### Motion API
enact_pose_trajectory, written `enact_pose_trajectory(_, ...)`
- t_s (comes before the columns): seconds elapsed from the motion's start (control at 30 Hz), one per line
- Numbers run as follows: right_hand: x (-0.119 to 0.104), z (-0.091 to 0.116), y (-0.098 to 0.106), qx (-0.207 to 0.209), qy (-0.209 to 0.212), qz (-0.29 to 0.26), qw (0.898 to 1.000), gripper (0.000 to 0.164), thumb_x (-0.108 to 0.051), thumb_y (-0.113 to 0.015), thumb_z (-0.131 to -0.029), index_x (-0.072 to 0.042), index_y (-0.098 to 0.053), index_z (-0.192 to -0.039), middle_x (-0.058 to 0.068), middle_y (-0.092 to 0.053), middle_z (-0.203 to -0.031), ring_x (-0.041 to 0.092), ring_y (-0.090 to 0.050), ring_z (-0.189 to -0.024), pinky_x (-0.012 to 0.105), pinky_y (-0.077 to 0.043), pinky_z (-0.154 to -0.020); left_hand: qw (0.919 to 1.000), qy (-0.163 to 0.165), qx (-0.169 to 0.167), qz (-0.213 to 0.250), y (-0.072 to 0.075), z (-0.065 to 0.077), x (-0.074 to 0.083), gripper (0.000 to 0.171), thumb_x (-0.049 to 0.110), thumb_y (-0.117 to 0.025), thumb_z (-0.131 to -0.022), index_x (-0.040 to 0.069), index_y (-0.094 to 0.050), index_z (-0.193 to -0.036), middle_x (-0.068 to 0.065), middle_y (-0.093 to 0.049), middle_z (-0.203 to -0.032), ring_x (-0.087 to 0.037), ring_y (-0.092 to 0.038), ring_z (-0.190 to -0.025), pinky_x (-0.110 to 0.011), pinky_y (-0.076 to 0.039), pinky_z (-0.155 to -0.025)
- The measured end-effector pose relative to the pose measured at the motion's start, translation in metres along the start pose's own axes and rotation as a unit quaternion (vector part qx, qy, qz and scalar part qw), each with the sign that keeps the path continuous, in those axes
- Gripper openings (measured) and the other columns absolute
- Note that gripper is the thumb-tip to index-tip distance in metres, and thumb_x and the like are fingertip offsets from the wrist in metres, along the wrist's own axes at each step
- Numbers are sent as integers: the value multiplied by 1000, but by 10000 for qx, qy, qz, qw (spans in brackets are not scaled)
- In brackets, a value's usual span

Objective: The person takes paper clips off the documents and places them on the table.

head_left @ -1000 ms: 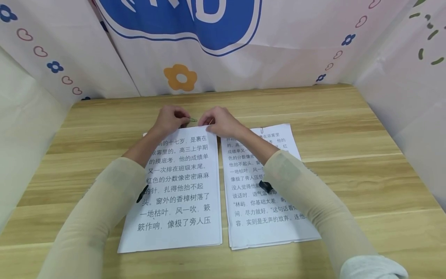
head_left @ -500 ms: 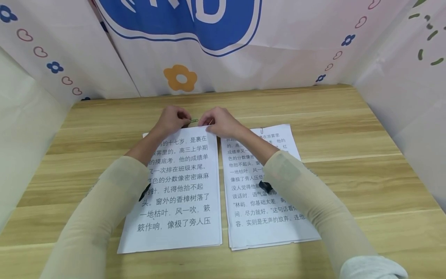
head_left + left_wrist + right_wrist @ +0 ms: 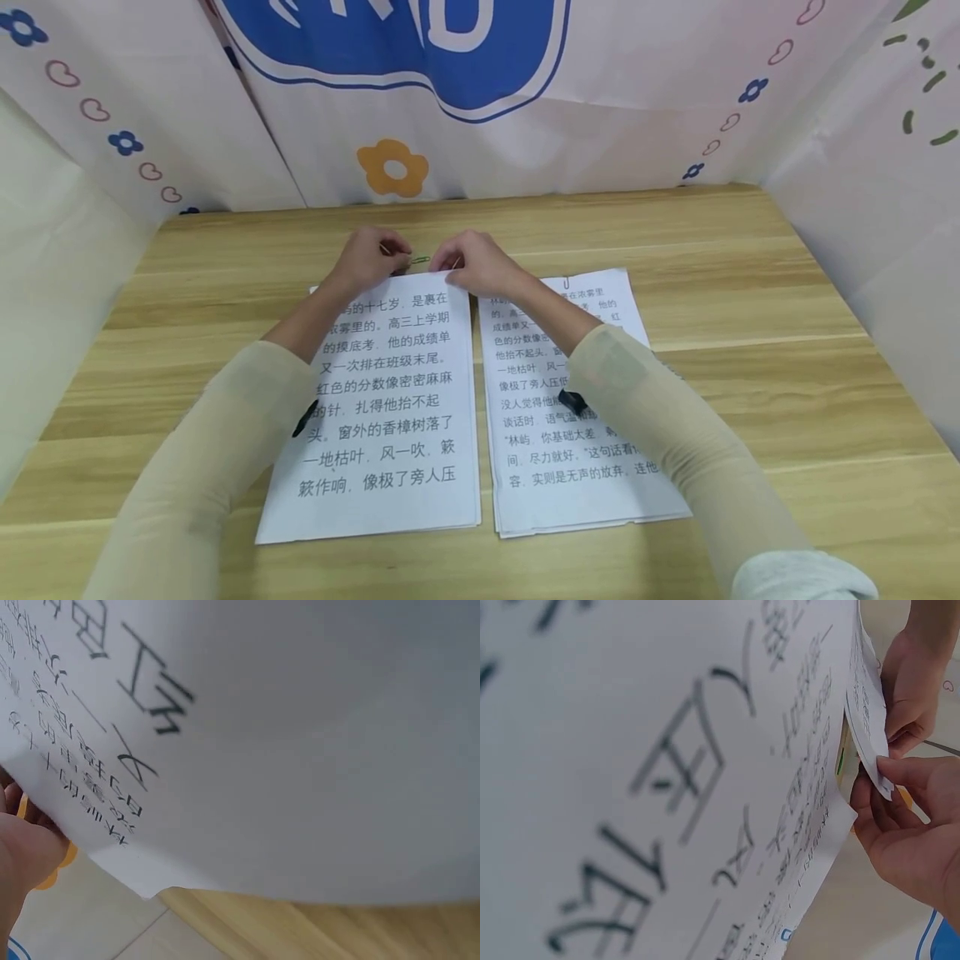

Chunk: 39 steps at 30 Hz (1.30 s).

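My left hand pinches a small green paper clip, whose free end points right, just beyond the top edge of the left paper stack. That stack's top right corner is held by my right hand. In the right wrist view, the right hand has its thumb on the corner of the sheets, fingers behind, and the left hand is close above. The left wrist view is mostly filled by a printed sheet; part of the left hand shows at its edge.
A second printed stack lies to the right, with a paper clip on its top edge, partly under my right forearm. Both rest on a wooden table. A patterned cloth hangs behind the far edge.
The whole head view has shifted slightly. Both hands stay at the left stack's top edge, the clip still in the left fingers.
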State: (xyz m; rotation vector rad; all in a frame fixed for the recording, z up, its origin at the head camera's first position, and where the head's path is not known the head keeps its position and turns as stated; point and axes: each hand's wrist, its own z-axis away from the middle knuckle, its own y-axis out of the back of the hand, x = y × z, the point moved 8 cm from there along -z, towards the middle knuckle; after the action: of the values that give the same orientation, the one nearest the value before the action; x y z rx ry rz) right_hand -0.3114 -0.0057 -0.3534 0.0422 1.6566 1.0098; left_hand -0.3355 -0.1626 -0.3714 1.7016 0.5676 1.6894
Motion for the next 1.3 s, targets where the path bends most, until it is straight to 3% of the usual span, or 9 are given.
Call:
enact_pose_trajectory(0.23,1,1,0,-1,-58,345,9994,26,11,-63,-93,0,-76,-113,11,-75,-109,20,-68,-101,26,-54,-92,9992,25,360,142,14,7,3,19,6,-60,-103,-4,-70,-116,-18,-65,-107,-24,-56,-92,-28,-49,-74)
enact_pose_trajectory(0.67,3,3,-1,-162,25,785,9968,24,7,-66,-93,-1,-76,-113,11,-75,-107,20,-68,-101,28,-54,-92,9989,-358,289,-8,12,18,16,17,4,-62,-101,-5,-71,-112,-18,-67,-104,-26,-60,-88,-31,-52,-73)
enact_pose_trajectory(0.9,5,5,0,-242,-73,775,9967,33,5,-67,-95,2,-68,-128,15,-72,-119,24,-68,-111,29,-53,-98,9991,-352,216,18,9,22,22,18,6,-62,-102,-4,-71,-114,-17,-67,-105,-26,-60,-90,-34,-52,-76)
enact_pose_trajectory(1.3,0,12,1,-470,-81,592,9971,40,2,-68,-96,3,-63,-135,18,-67,-132,25,-65,-121,29,-51,-105,9984,-492,270,48,9,28,34,16,3,-63,-100,-6,-71,-111,-18,-68,-102,-25,-59,-85,-23,-50,-66)
